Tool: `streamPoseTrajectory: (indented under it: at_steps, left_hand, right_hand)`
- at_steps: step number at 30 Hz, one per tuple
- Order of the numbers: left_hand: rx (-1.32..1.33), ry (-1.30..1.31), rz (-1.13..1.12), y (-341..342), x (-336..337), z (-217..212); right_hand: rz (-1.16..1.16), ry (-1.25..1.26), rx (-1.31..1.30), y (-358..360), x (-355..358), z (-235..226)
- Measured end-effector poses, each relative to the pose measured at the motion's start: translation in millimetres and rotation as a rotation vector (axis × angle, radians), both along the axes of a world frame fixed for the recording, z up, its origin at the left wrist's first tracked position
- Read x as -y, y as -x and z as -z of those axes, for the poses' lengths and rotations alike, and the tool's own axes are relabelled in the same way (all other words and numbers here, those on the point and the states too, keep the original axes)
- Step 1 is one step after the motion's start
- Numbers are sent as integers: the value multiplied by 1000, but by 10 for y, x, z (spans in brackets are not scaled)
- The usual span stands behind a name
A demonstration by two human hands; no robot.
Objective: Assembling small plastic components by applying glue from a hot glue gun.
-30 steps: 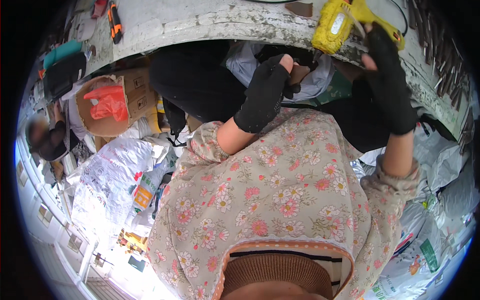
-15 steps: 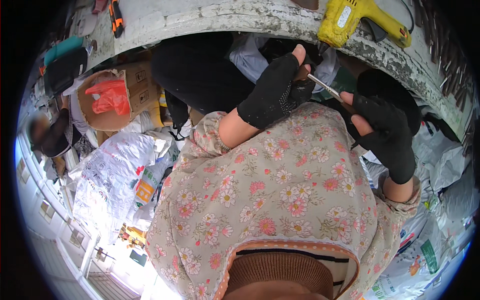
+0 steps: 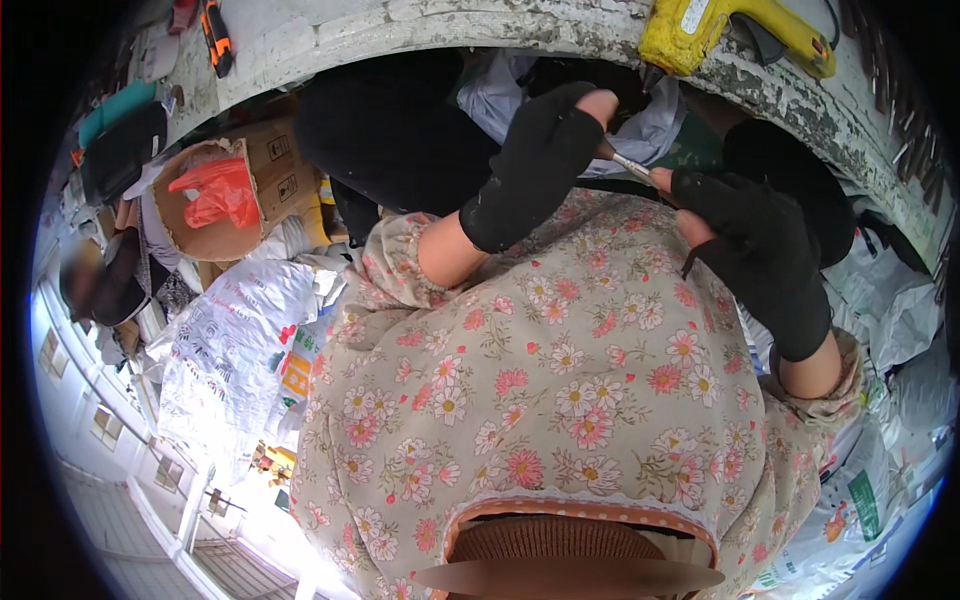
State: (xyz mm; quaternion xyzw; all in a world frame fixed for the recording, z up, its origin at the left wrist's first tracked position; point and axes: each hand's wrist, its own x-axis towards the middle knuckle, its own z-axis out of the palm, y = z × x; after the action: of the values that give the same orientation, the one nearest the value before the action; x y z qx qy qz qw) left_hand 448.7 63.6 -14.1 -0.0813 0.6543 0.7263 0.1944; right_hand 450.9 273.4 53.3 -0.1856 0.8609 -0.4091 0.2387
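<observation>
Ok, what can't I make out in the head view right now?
In the head view:
Brown piece at the left hand: mostly hidden by that hand, shape unclear.
Slim metal tool: its near end is covered by the right hand.
Yellow glue gun: top cut off by the upper edge.
Cardboard box: inside partly hidden by the red bag.

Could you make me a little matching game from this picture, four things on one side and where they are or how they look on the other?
Things:
1. Glue gun
2. Cardboard box
3. Right hand
4. Smock

Places and looks:
A. Gripping a slim stick, partly silver
B. Covered in a flower pattern
C. Yellow, lying on the table
D. Open, with a red plastic bag in it

Right pairs: 1-C, 2-D, 3-A, 4-B
</observation>
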Motion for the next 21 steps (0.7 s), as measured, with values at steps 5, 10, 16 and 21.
streamPoseTrajectory:
  at_steps: [5,10,16,21]
  left_hand:
    - [-400,109,328,50,238,216]
    - [-902,780,173,-55,277,391]
    - [-621,531,-122,-69,318,554]
    - [-681,607,-33,117,394,296]
  right_hand:
    - [121,162,200,1,-41,312]
    - [-1,5,-146,6,-23,1152]
    - [-134,-291,-239,304,498,2871]
    - [-30,-237,-205,247,788,3535]
